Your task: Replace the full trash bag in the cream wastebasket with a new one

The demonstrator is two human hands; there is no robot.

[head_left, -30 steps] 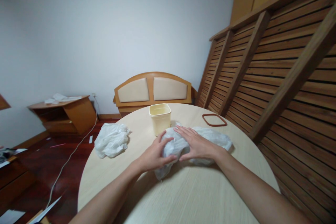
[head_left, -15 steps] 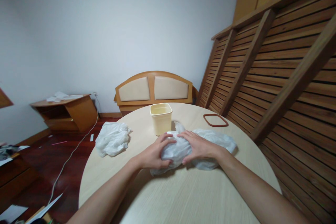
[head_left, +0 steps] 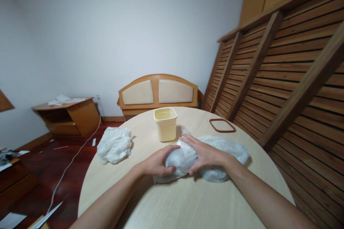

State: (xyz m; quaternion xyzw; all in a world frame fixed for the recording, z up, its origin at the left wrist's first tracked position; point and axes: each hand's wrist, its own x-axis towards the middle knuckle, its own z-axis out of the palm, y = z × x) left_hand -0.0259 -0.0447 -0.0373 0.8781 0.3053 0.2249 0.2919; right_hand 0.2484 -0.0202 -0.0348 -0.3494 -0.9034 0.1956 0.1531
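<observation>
A crumpled white plastic bag lies on the pale round table, bunched between my two hands. My left hand curves round its left side, thumb near the front. From the right, my right hand presses on it with the fingers over the top and the thumb low. A second white plastic bag spreads out under and beyond my right wrist. Just behind the bunched bag stands an upright yellow plastic container, its top uncovered. What the bunched bag contains, if anything, is hidden.
Another crumpled white plastic bag sits at the table's left edge. A brown rounded-square ring lies at the right rear. Leaning wooden slats border the right side, and a headboard stands behind the table.
Both hands stay at the bunched bag. My right hand has shifted slightly right, and its fingers sit a little farther from the left hand's. The view has tilted up slightly.
</observation>
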